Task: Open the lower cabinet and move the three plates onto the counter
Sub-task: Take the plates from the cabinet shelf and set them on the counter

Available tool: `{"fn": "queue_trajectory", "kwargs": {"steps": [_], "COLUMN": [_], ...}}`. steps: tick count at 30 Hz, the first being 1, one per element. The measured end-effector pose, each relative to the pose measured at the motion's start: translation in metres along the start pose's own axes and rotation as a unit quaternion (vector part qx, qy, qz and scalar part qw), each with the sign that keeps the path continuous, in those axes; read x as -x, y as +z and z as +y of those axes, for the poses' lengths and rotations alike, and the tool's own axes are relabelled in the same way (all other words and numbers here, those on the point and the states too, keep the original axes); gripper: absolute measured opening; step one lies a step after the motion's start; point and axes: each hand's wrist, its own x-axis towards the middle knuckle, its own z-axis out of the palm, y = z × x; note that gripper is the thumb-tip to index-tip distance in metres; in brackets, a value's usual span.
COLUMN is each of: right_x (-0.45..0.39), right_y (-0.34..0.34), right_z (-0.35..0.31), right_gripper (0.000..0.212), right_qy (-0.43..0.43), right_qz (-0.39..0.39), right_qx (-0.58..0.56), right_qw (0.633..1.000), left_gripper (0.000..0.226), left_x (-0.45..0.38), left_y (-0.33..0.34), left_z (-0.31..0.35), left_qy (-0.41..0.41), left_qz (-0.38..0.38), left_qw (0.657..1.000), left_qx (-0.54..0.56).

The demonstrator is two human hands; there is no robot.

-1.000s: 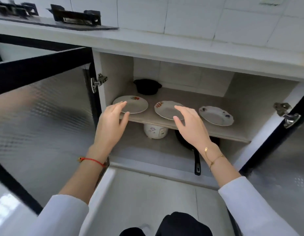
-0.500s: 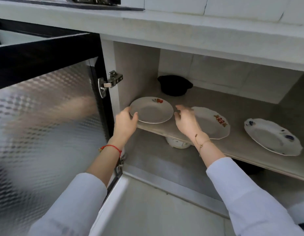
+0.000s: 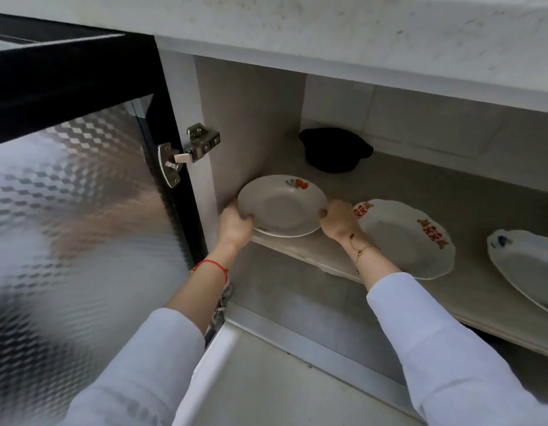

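The lower cabinet stands open, and three white plates lie along its shelf (image 3: pixel 315 256). The left plate (image 3: pixel 282 206), round with a red flower print, sits at the shelf's front left corner. My left hand (image 3: pixel 236 224) grips its left rim and my right hand (image 3: pixel 339 221) grips its right rim. The middle plate (image 3: pixel 405 238), scalloped with red and gold marks, lies just right of my right wrist. The right plate (image 3: pixel 525 262), with blue marks, is cut off by the frame edge. The counter (image 3: pixel 328 29) runs overhead.
A black pot (image 3: pixel 334 153) sits at the back of the shelf behind the left plate. The left cabinet door (image 3: pixel 66 210), with patterned glass and a black frame, swings open on a metal hinge (image 3: pixel 189 150) close to my left arm.
Both hands have gone from reaching toward the shelf to closing on the left plate's two rims. The view has moved closer and lower into the cabinet.
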Motion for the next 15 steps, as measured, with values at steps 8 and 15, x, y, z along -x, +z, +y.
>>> {"fn": "queue_trajectory", "kwargs": {"steps": [8,15], "right_x": [0.013,0.076], "right_y": [0.001,-0.007], "right_z": [-0.003,0.003], "right_gripper": [0.027,0.025], "right_qy": [0.007,-0.030], "right_qz": [0.034,0.070], "right_qx": [-0.078,-0.109], "right_qw": [0.996,0.991], "left_gripper": [0.045,0.045], "left_x": [0.013,0.073], "left_y": [-0.003,-0.023], "left_z": [-0.009,-0.021], "left_qy": [0.044,0.093], "left_qz": [0.004,0.023], "left_qw": [0.993,0.990], "left_qx": [0.108,0.107]}}
